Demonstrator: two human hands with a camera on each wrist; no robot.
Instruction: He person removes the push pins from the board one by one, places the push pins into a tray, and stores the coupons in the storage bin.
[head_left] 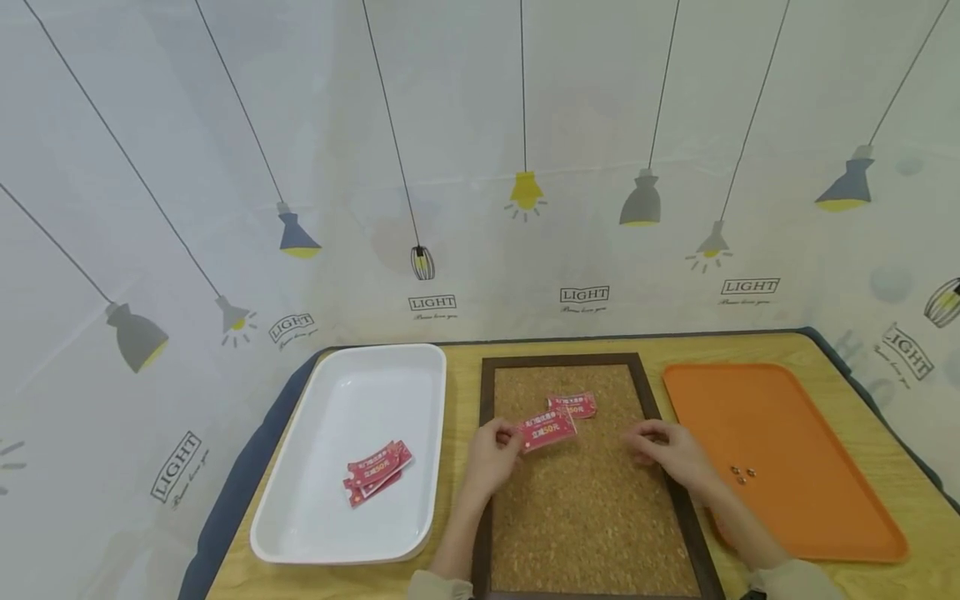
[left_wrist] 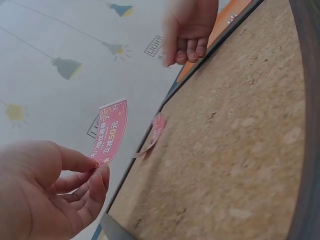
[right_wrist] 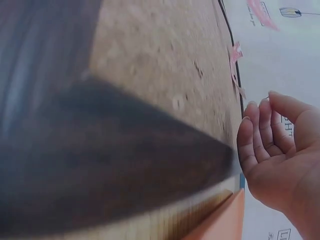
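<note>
My left hand (head_left: 495, 454) pinches a red coupon (head_left: 547, 429) by its lower left corner, between thumb and fingers. The coupon is held above the corkboard (head_left: 585, 517), tilted in the left wrist view. Behind it, a second red coupon (head_left: 573, 405) is on the cork near the top, its end curling up from the surface. My right hand (head_left: 671, 450) is over the board's right edge, thumb and index finger together. A thin dark tip of a small pin (right_wrist: 266, 98) shows at those fingertips; most of it is hidden.
Left of the board, a white tray (head_left: 292, 508) holds a small pile of red coupons (head_left: 377, 471). On the right, an orange tray (head_left: 795, 467) carries several small metallic pins (head_left: 741, 473). A dark wooden frame (head_left: 487, 392) borders the cork. A printed wall covering stands behind the table.
</note>
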